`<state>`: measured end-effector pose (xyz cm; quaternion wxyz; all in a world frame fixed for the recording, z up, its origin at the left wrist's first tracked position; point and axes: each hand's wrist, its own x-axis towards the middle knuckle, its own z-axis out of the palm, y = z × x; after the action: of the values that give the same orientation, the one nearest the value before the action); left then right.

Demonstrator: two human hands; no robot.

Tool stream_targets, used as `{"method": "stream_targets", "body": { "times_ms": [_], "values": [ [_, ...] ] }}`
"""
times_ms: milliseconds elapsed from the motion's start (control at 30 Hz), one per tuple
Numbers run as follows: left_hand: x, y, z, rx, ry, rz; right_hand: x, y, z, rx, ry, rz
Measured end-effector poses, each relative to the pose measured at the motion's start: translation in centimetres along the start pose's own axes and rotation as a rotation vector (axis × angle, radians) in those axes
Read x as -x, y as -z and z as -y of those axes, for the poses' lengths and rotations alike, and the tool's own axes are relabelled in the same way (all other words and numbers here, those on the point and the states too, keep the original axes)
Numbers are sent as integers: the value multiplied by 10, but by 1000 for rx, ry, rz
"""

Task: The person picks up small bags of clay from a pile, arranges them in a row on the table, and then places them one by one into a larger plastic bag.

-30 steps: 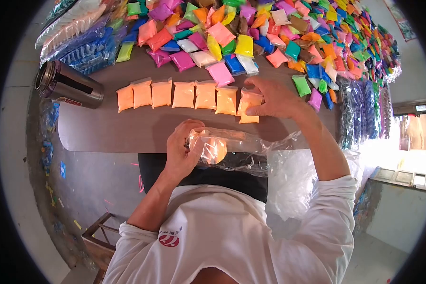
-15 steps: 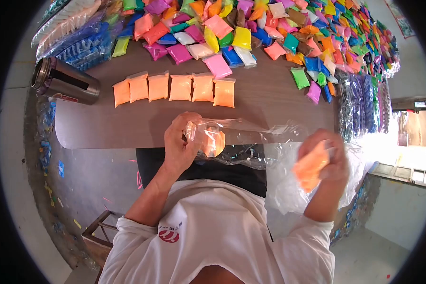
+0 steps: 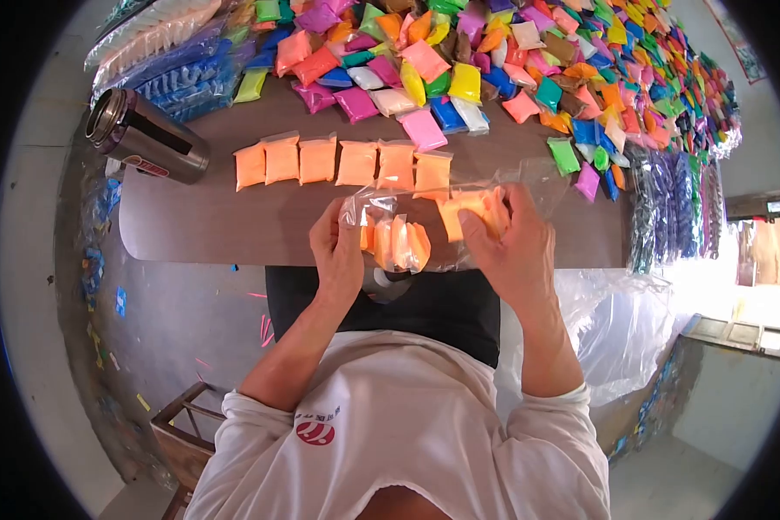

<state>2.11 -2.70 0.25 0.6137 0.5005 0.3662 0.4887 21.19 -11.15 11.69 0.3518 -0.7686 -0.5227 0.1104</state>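
Note:
My left hand (image 3: 336,251) is closed on one end of a long clear plastic bag (image 3: 425,198). Inside the bag, beside that hand, several orange packets (image 3: 397,243) stand side by side. At the bag's other end, my right hand (image 3: 522,251) grips more orange packets (image 3: 461,217), thumb in front and fingers behind. These packets sit at or within the bag's mouth; the clear film makes it hard to tell which. Just beyond my hands, a row of several orange packets (image 3: 317,160) lies on the brown table (image 3: 260,221).
A steel flask (image 3: 152,139) lies tilted at the table's left. Many coloured packets (image 3: 425,61) are heaped along the far side. Filled bag strips lie far left (image 3: 186,82) and hang at the right edge (image 3: 674,204). A large clear plastic sheet (image 3: 620,334) hangs at lower right.
My right hand has moved left and up from beyond the bag, bringing its orange packets to the bag's mouth. The packets inside the bag now show spread apart. The view has shifted slightly.

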Motion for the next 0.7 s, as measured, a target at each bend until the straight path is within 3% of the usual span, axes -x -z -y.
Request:
{"method": "stream_targets", "body": {
  "times_ms": [200, 333, 367, 433, 567, 700],
  "values": [
    [6, -3, -9, -78, -101, 14, 14, -25, -4, 301, -5, -41],
    [6, -5, -6, -97, -181, 45, 40, -49, -13, 248, -25, -49],
    [6, -5, -6, -65, -156, 59, 40, -49, -17, 199, 60, -8],
    [7, -4, -6, -5, -106, 87, 39, -36, -10, 158, -24, 120],
    [5, -4, -9, -115, -159, 91, 35, -2, 0, 126, -84, 358],
    [4, -1, -4, -167, -226, 121, 32, 6, 1, 229, 27, 490]
  ]
}}
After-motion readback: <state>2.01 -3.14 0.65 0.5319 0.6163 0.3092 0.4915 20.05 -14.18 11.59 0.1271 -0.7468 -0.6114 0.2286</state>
